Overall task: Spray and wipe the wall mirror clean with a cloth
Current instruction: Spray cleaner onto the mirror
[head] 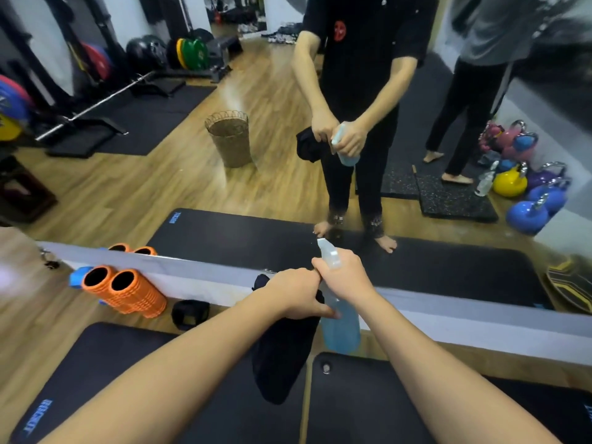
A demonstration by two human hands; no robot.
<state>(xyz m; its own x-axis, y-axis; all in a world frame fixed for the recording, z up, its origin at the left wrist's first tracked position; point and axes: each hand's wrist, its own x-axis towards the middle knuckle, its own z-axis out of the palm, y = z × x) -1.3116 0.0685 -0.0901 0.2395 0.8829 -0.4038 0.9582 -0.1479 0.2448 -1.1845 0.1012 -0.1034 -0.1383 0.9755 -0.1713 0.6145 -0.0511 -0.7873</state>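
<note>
The wall mirror point(256, 161) fills the upper view above a grey ledge point(448, 318) and reflects me and the gym. My right hand point(344, 277) grips a clear spray bottle point(340, 328) of blue liquid around its neck, nozzle up and towards the glass. My left hand point(299, 293) holds a dark cloth point(282, 354) that hangs below it, and its fingers touch the bottle beside my right hand. Faint mist streaks show on the glass near the middle.
Two orange foam rollers point(125, 293) lean at the ledge on the left, with a small black object point(190, 314) beside them. Black mats point(368, 398) cover the wooden floor under my arms. The reflection shows a wicker basket, weight plates, kettlebells and a second person standing.
</note>
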